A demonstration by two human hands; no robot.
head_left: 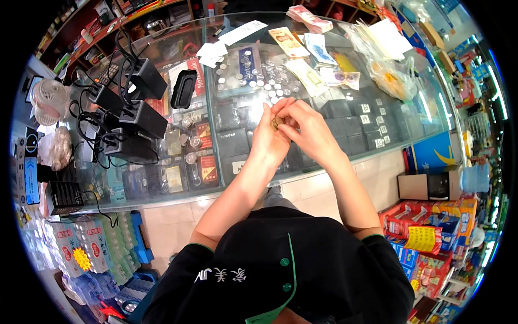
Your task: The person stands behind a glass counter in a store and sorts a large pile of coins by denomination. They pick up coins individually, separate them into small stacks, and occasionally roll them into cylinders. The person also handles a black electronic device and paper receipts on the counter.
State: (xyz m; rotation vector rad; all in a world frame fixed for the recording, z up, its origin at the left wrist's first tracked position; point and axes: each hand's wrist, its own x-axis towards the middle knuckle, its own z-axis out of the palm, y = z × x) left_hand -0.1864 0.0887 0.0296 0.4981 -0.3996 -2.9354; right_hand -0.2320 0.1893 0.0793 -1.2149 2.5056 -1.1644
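Over the front part of a glass counter [324, 156], my left hand [268, 139] is cupped around several small brass-coloured coins [277, 123]. My right hand [312, 132] comes in from the other side, its thumb and fingertips pinched on the same coins. Just beyond my hands, many silver coins [274, 86] lie scattered on the glass. Banknotes rest farther back: a green pile [307, 77], a blue pile [319, 49], a yellowish note [288, 42] and a pink-red stack [309, 19]. How many coins I hold is hidden by my fingers.
Black devices with tangled cables [141, 120] and a black tray [184, 89] stand on the counter's left. White paper slips [243, 32] lie at the back, a plastic bag [396, 81] at the right. Packaged goods [426, 232] fill the lower right; bottle packs [91, 243] stand lower left.
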